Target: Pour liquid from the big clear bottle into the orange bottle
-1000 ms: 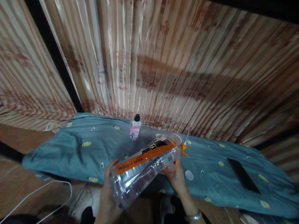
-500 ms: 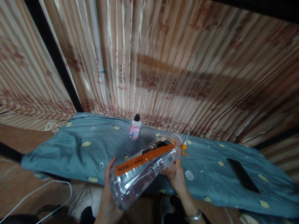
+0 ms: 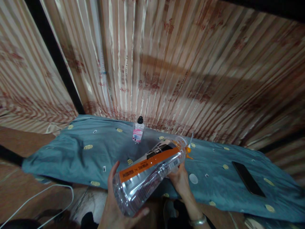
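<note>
A large clear plastic bottle [image 3: 152, 175] with an orange and white label is tilted in front of me, its base low on the left and its neck end up on the right. My left hand [image 3: 116, 203] wraps the base, fingers on both sides of it. Under the neck end, my right hand [image 3: 179, 179] grips the bottle; its fingertips are partly hidden. An orange trigger spray head [image 3: 188, 152] with a thin pale tube [image 3: 191, 138] shows just behind the bottle's neck. To the right of my right hand lies a white round disc [image 3: 193, 178].
A small clear bottle [image 3: 138, 132] with a black cap and pink label stands on the blue-green patterned bedding [image 3: 78, 159]. A dark phone [image 3: 247, 178] lies at the right. Striped curtain [image 3: 152, 63] hangs behind; a white cable [image 3: 47, 195] loops at lower left.
My left hand has shifted slightly on the base, and a fingertip now shows below it. The bottle has moved a little to the right and down.
</note>
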Demonstrator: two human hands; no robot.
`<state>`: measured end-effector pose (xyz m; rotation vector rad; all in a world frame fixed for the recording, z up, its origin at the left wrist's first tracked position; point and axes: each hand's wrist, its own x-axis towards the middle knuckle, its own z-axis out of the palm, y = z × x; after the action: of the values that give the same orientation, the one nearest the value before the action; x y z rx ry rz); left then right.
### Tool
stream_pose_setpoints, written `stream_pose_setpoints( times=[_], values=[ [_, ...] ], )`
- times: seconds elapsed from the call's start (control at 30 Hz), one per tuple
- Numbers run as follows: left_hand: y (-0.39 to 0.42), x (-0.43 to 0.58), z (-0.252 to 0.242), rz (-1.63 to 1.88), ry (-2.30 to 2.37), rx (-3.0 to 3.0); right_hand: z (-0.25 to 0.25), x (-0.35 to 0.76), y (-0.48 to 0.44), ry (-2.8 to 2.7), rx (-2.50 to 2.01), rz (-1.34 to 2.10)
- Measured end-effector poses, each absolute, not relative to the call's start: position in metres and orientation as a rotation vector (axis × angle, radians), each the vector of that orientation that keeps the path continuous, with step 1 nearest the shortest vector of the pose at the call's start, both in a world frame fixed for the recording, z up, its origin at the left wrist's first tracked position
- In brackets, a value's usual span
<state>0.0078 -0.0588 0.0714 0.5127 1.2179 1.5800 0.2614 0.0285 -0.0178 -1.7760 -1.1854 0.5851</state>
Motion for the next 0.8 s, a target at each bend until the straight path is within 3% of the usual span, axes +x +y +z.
stream_pose_setpoints(
  times=[0.27, 0.8],
  values=[
    [-0.052, -0.001, 0.056, 1.706, 1.217, 0.742, -0.019, 0.262, 0.029, -1.189, -1.792, 0.603],
    [-0.052, 0.004, 0.071, 1.725, 1.28, 0.801, -0.017, 0.254, 0.028, -1.131, -1.753, 0.631]
  ],
)
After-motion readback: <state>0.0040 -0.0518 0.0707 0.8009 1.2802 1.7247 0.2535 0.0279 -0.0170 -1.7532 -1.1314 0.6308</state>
